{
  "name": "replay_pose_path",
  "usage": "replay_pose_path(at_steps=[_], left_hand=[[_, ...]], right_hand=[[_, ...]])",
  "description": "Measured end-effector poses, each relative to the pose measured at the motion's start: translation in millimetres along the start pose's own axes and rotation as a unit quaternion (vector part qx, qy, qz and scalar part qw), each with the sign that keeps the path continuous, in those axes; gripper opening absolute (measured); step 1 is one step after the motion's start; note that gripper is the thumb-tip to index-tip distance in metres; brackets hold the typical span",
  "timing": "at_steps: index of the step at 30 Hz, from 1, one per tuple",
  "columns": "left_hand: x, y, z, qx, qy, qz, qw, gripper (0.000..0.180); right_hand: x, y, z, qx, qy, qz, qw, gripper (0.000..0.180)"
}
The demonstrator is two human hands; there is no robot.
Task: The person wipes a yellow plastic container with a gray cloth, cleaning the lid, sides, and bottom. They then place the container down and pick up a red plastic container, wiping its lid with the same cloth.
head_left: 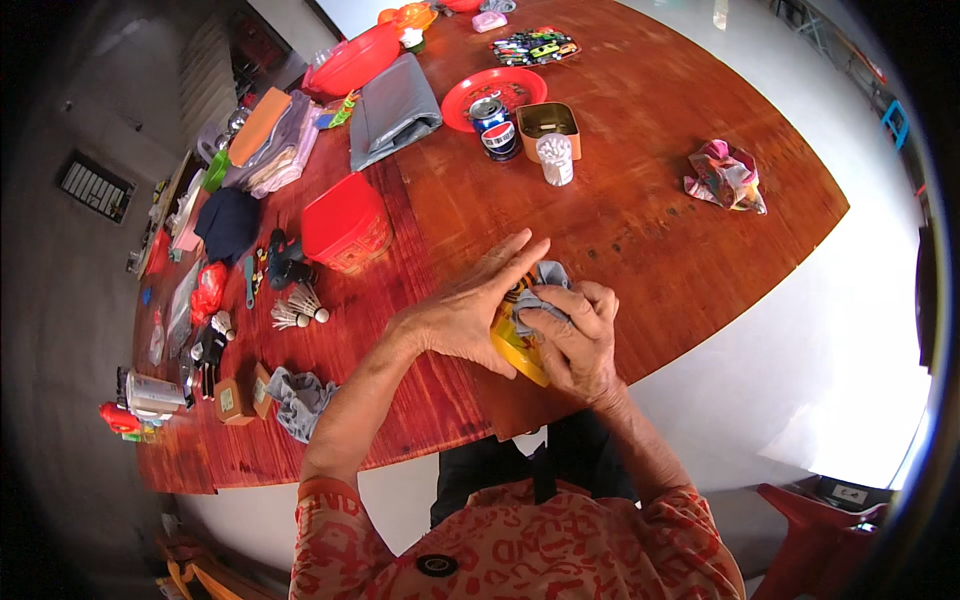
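At the table's near edge, my left hand [462,315] spans a yellow object [518,356] with dark markings, thumb on the near side and fingers on the far side. Its exact kind is hidden by my hands. My right hand [582,345] is closed on a grey cloth [526,314], bunched under the fingers and pressed against the yellow object's top. Beyond them stand a white tub of cotton swabs [556,162], an open orange-brown square tin [549,118] and a blue drink can [494,130].
The red-brown wooden table [640,260] carries a red plastic container [347,222], shuttlecocks [300,307], a black power drill [290,262] and another grey cloth [300,402] on the left. A red tray [460,98] lies far off; a crumpled colourful wrapper [725,176] is at right.
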State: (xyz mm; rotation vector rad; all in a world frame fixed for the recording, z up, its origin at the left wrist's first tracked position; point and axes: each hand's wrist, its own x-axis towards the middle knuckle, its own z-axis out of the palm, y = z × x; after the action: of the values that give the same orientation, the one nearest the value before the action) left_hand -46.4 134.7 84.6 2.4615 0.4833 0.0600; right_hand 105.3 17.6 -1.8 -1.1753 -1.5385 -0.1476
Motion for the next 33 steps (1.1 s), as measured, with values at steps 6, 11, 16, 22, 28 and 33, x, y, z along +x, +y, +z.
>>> replay_pose_path(at_steps=[6,11,16,22,28,33], left_hand=[[-2.7,0.8,12.6,-0.009,0.041,-0.041,0.998,0.122],[-21.7,-3.2,21.1,-0.033,0.140,-0.067,0.987,0.116],[-57.0,-8.2,42.0,-0.066,0.245,-0.073,0.965,0.116],[-78.3,9.3,71.2,-0.058,0.337,-0.114,0.933,0.113],[-85.3,24.8,94.0,-0.054,0.403,-0.111,0.907,0.114],[-91.7,22.3,102.9,-0.091,0.431,-0.079,0.894,0.119]], right_hand=[[-10.7,-14.3,12.0,0.014,0.042,0.100,0.994,0.044],[-9.8,-11.0,21.8,0.076,0.081,0.188,0.976,0.041],[-5.4,-13.4,31.5,0.227,0.078,0.289,0.927,0.037],[-2.0,-47.0,11.7,0.116,-0.081,0.011,0.990,0.038],[3.6,-57.0,-5.4,0.094,-0.072,0.058,0.991,0.039],[5.2,-49.5,-16.2,0.192,-0.043,0.216,0.956,0.036]])
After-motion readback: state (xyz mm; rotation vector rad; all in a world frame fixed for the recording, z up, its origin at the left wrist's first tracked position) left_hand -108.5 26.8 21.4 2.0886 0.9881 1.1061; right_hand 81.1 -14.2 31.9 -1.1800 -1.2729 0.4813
